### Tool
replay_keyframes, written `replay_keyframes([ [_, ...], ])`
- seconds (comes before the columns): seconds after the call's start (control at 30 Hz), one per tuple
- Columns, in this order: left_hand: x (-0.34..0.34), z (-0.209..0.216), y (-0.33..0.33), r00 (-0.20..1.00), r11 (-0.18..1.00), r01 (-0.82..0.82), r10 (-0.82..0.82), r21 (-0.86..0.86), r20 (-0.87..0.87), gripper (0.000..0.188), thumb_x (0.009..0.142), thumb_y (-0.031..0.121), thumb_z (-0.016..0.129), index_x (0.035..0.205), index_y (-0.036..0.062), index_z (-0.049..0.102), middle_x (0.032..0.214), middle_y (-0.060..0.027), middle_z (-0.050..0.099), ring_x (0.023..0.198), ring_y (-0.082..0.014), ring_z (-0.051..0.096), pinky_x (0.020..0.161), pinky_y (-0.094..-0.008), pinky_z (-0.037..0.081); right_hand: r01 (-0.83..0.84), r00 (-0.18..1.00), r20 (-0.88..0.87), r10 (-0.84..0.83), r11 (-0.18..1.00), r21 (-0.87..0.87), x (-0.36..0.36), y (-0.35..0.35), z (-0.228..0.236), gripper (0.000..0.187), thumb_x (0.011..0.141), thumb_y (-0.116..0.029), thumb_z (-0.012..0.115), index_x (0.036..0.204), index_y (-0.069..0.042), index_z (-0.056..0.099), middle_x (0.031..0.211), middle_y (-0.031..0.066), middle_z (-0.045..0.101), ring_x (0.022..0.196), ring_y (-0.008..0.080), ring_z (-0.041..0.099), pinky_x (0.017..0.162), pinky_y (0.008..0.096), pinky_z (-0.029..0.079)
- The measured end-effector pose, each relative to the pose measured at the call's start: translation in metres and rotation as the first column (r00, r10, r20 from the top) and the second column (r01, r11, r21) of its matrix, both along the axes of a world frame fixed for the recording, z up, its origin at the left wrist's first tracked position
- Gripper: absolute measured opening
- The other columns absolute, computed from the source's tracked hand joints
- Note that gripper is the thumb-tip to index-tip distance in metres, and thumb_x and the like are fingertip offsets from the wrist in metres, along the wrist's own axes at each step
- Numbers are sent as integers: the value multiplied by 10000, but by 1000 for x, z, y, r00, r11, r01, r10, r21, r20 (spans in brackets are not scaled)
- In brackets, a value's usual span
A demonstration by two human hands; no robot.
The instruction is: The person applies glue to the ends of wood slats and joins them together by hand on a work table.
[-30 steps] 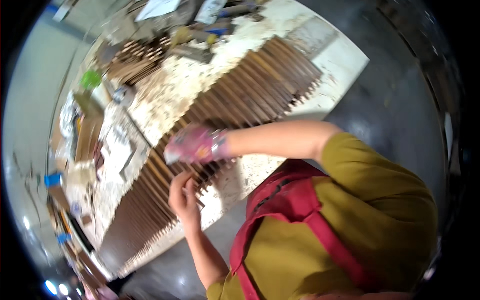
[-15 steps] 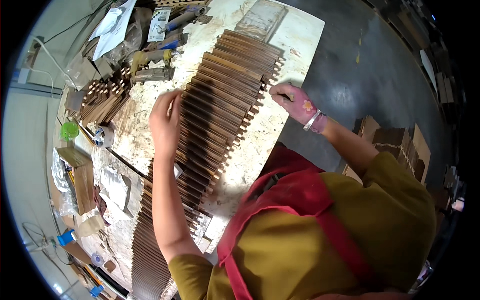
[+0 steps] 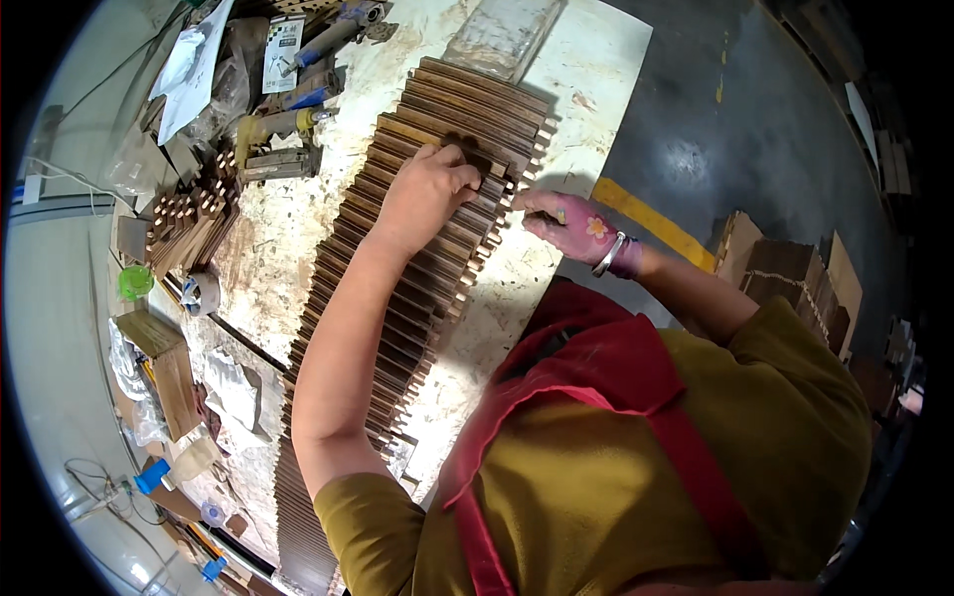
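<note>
A long row of dark brown wooden slats (image 3: 477, 99) lies side by side, with pale pegs sticking out at their right ends. Over the upper middle of the row is my bare left hand (image 3: 427, 194), fingers curled and thumb pressed in by the slat tops. What sits between those fingers is hidden. My right hand (image 3: 571, 226), in a pink glove with a flower print, is beside the peg ends. Its thumb and fingers are bent together, and I cannot make out anything in them. A silver bangle (image 3: 609, 254) circles that wrist.
The slats rest on a stained white worktable (image 3: 586, 89). A flat wrapped slab (image 3: 502, 35) lies beyond them. To the left are a yellow power tool (image 3: 273, 127), a bundle of pegged wood pieces (image 3: 199, 223), a roll of tape (image 3: 202, 294) and a wooden block (image 3: 164, 372). A carton (image 3: 795, 283) stands at right.
My left hand has moved right from the slats' left edge onto the row. The right hand has come slightly left and down, closer to the peg ends. The view has shifted a little.
</note>
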State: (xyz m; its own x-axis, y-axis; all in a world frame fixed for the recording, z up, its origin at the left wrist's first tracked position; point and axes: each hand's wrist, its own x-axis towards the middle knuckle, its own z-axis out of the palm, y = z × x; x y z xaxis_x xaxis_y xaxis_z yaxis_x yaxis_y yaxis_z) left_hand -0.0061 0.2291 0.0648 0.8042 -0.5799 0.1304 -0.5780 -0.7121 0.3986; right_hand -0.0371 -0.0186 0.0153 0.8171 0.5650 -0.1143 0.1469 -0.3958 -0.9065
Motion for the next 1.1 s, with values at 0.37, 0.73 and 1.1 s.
replay_keyframes([
  [0.37,3,0,10,983,965,-120,149,-234,107,195,771,148,743,932,58,679,938,-95,646,868,-292,601,789,-397,486,57,997,58,-55,998,-29,-5,4,2,321,891,-208,598,1159,-32,617,1172,190,627,1062,338,614,916,376,477],
  [0.73,17,-34,87,730,693,-679,605,-241,-319,377,962,337,552,1119,10,657,1022,-185,689,939,-321,659,832,-356,500,153,957,274,-90,964,-216,0,18,3,311,901,-312,612,1123,-95,632,997,161,680,902,350,654,788,419,513],
  [1.1,18,-33,72,791,766,-609,565,-207,-235,319,936,303,590,1124,56,665,1019,-142,701,948,-276,666,854,-347,498,261,964,0,-266,944,-200,-18,11,7,345,896,-346,610,1087,-59,632,942,190,674,872,351,654,780,416,495],
])
